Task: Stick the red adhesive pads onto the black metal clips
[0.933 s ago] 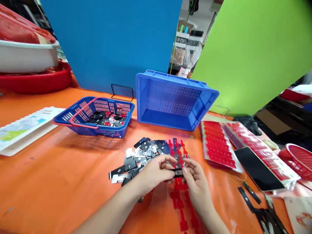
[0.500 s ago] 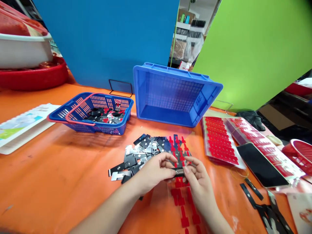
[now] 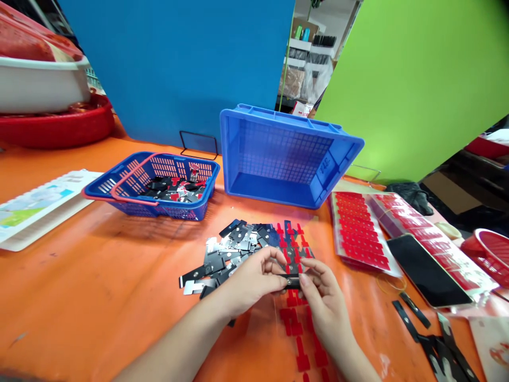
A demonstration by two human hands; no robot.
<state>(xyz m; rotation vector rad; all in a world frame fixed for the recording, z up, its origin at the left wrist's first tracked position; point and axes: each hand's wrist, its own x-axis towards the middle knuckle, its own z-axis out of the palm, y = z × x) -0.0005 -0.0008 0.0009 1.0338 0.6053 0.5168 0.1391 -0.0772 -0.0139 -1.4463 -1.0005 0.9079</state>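
My left hand [image 3: 258, 276] and my right hand [image 3: 322, 294] meet over the orange table, both closed on one small flat black metal plate [image 3: 292, 282]. The left thumb and fingers pinch its left end; the right thumb presses on its right end. A small round spot shows on the plate near the left thumb. Beneath and around my hands lies a clear sheet with rows of red T-shaped stickers [image 3: 295, 323]. Left of it, close to my left hand, is a loose heap of black and silver metal plates [image 3: 234, 249]. My fingertips partly hide the held plate.
A blue handled basket [image 3: 159, 209] with similar plates and red pieces stands at the left. Behind the heap, a blue crate [image 3: 274, 196] rests on its side. At the right lie red sticker sheets [image 3: 358, 228], a phone [image 3: 427, 270] and several black strips [image 3: 441, 345].
Both hands keep their grip on the black plate and have barely shifted. The whole view has moved very slightly; the other things stay in place.
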